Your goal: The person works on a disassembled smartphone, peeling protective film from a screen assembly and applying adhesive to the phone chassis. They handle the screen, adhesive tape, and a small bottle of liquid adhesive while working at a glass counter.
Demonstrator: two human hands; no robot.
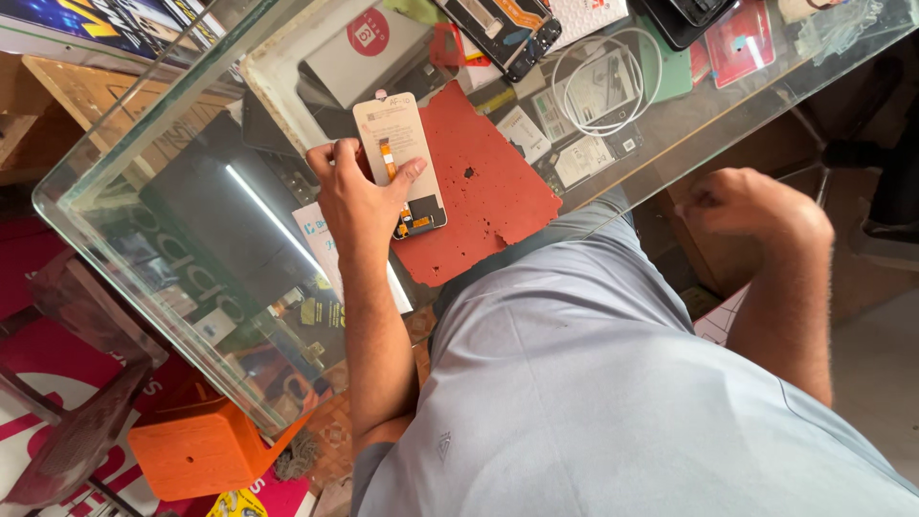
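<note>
Nearest the camera, a grey fabric shirt (613, 383) is seen, smooth and softly creased. The right hand (756, 206) is held off the desk's near edge, past the glass, with the fingers curled into a loose fist; whether anything is enclosed cannot be told. The left hand (359, 196) is laid on a thin rectangular phone screen panel (400, 144), back face up, pale and matt, with an orange flex ribbon (387, 158) running along it; the grip is closed on the panel, thumb on its face and fingers wrapped over its long edge. The panel is rested on a red rubbery mat (488, 196), irregular in outline and pitted, which is spread on the glossy glass desk (144, 182) near its near edge. Toward the far edge, a coiled white cable (606, 84) and small printed cards are shown. Below the desk, an orange plastic box (206, 450) is visible on the floor.
</note>
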